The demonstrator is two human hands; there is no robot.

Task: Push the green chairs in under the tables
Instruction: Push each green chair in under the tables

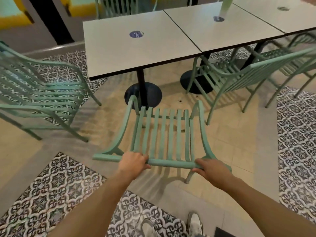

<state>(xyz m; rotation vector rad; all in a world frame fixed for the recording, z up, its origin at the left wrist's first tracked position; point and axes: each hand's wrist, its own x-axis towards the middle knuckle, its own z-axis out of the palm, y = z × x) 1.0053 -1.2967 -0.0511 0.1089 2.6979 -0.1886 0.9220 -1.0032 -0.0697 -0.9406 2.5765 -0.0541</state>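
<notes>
Both hands grip the top rail of the green chair (162, 134) at lower centre: my left hand (132, 162) curls over the rail left of middle, my right hand (211, 169) wraps it near the right end. Its slatted seat points up-frame toward the nearest counter (136, 48), front edge just short of the black round base (143, 96), not yet under the top. I see a second green chair (39, 93) at the left, well apart, and a third (239, 77) at the right beside the next counter (220, 29). One shoe (195, 224) shows at the bottom edge on the patterned floor (56, 187).
</notes>
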